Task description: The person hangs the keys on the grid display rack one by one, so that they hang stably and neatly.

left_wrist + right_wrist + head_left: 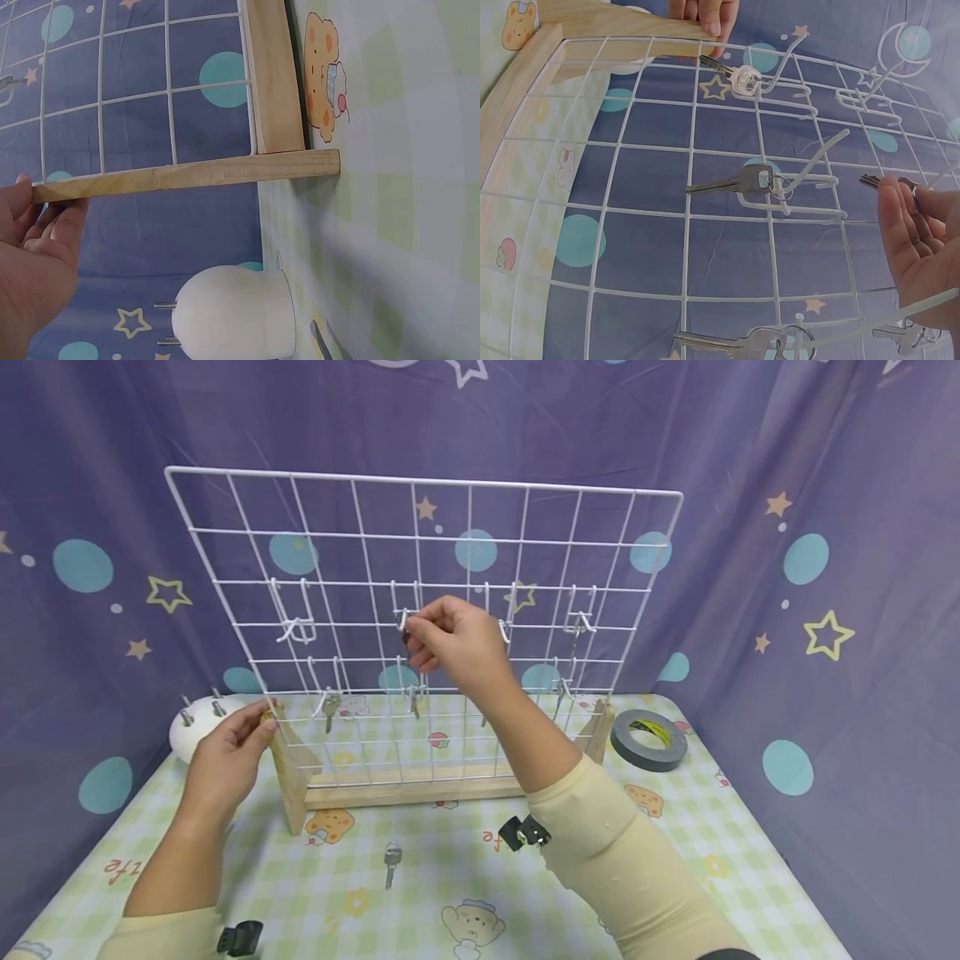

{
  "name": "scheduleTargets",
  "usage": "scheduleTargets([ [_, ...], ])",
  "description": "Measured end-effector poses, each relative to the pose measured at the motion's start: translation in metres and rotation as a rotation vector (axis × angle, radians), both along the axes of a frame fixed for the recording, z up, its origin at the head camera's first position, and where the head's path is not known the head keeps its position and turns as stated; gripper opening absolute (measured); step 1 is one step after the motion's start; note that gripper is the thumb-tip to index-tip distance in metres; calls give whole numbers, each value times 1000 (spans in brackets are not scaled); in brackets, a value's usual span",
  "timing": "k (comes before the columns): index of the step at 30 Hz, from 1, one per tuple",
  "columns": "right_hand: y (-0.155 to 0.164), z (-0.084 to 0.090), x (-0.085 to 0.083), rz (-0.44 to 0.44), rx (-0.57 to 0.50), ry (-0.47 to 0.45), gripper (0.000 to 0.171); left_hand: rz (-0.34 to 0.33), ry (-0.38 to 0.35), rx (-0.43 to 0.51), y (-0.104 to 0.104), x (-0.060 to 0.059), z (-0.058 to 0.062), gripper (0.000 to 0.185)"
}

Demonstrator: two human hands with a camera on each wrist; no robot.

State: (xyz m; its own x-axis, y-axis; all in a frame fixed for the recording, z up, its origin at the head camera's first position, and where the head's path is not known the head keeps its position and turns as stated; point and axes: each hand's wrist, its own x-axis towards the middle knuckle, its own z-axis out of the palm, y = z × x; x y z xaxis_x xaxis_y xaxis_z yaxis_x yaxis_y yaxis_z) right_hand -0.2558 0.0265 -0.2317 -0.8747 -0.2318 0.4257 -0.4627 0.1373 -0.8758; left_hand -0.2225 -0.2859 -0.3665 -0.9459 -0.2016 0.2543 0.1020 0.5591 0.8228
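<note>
My right hand (465,647) is at the upper row of hooks on a white wire grid (420,481). Between its thumb and fingers it pinches a key (868,181), mostly covered by the fingers. Right by the fingertips is a white hook (402,620); whether the key touches it, I cannot tell. My left hand (228,760) grips the top of the wooden stand's left upright (187,174). Several keys hang on other hooks, among them a key (742,180) in the lower row. A loose key (392,864) lies on the tablecloth in front of the stand.
To the right of the stand lies a roll of grey tape (649,752). A white rounded object (232,311) with metal prongs sits behind the left upright. An upper-left hook (298,628) holds no key. A purple curtain (862,693) surrounds the table.
</note>
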Motion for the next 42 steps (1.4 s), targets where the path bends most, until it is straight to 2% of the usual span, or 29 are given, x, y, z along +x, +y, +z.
scheduleTargets([
  [15,0,1,0,-65,51,-9,18,0,-18,-8,0,1,1,57],
  [20,2,0,5,-57,99,-3,22,-2,-11,-7,-1,1,0,57],
  [27,9,-5,28,42,197,62,22,-4,-6,-4,-1,0,0,56],
  [36,23,-27,55,241,141,64,14,-11,1,2,0,0,0,55],
  [42,27,-48,65,360,142,90,9,14,-35,-25,0,1,1,57],
])
